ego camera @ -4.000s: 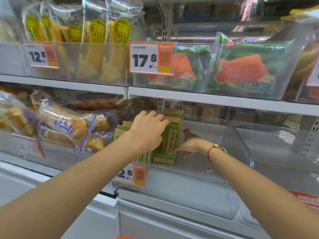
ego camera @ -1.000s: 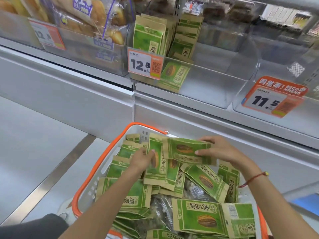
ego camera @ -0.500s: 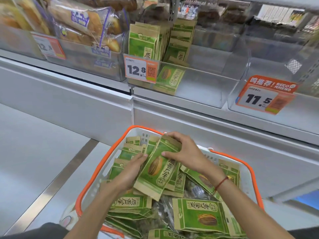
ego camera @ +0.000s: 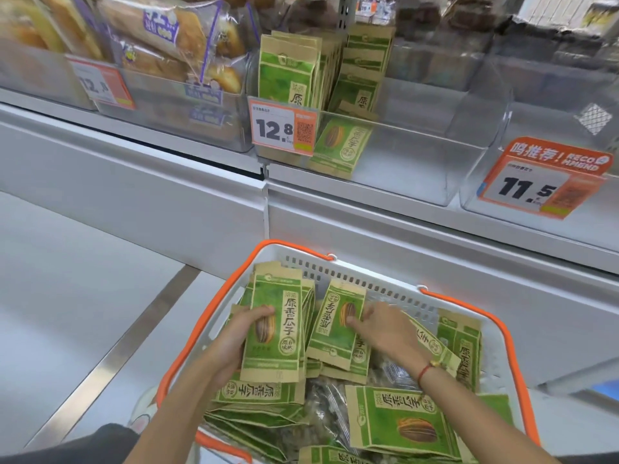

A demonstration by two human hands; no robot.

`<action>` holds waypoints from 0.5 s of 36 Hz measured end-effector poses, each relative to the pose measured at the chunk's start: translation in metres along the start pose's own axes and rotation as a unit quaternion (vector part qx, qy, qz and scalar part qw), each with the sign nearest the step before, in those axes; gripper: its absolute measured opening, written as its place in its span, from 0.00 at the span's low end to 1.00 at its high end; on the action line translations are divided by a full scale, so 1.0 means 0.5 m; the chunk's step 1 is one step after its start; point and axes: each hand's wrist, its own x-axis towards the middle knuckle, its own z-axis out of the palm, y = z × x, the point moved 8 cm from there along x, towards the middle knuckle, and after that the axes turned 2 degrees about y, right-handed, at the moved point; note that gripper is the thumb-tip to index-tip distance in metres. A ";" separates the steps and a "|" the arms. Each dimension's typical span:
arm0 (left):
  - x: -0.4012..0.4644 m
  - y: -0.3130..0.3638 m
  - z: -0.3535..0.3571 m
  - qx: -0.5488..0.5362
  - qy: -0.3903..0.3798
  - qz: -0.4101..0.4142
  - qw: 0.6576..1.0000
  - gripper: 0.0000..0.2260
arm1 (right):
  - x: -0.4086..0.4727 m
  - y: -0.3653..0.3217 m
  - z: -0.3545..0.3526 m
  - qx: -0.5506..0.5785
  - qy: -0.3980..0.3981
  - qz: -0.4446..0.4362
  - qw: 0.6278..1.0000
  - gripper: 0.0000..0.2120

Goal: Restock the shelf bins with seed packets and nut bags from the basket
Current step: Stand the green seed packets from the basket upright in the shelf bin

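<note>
Gripping a small stack of green seed packets (ego camera: 273, 333) upright over the basket (ego camera: 375, 283), the left hand (ego camera: 234, 343) has its thumb across the front of the top packet and its fingers curled behind the stack. Just beside it, the right hand (ego camera: 385, 329) pinches another seed packet (ego camera: 336, 324), thumb on its printed face, the packet tilted and leaning against others below; a red cord bracelet (ego camera: 427, 370) circles that wrist. Both hands are inside the white basket with orange rim and handles, which is heaped with more green packets (ego camera: 402, 416) lying flat and at angles, and a few clear bags (ego camera: 323, 406) with dark contents showing between them. Left of the basket lies the pale floor with a metal strip (ego camera: 110, 360) running across it. Beyond the basket rises the white shelf base (ego camera: 402, 236). On the shelf above, a clear bin (ego camera: 418, 155) carries a price tag reading 12.8 (ego camera: 283, 130); shelved seed packets (ego camera: 291, 72) stand upright at its left end and one fallen packet (ego camera: 341, 145) lies against the front wall, while the rest of the bin is bare. To its right a second clear bin (ego camera: 485, 128) bears an orange tag reading 11.5 (ego camera: 542, 182). To the left, another bin holds bagged bread (ego camera: 167, 38).
</note>
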 end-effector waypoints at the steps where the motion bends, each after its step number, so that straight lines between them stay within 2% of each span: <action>1: 0.002 -0.004 -0.004 -0.018 0.008 -0.005 1.000 0.15 | -0.005 0.005 0.026 -0.026 -0.016 0.006 1.000 0.17; 4: 0.006 -0.013 -0.006 -0.039 0.029 -0.012 0.999 0.14 | -0.021 -0.008 0.057 -0.065 0.006 -0.009 0.998 0.22; 9: 0.013 -0.020 -0.012 -0.024 0.053 -0.014 0.998 0.14 | -0.030 -0.051 0.053 0.023 0.033 -0.043 0.998 0.15; 15: 0.014 0.001 -0.025 -0.051 0.071 0.016 0.996 0.13 | -0.031 -0.070 0.056 0.176 -0.057 -0.005 0.983 0.14; 18: 0.010 0.013 -0.026 -0.071 0.072 0.033 0.994 0.13 | -0.012 -0.068 0.004 0.219 -0.067 -0.005 0.973 0.21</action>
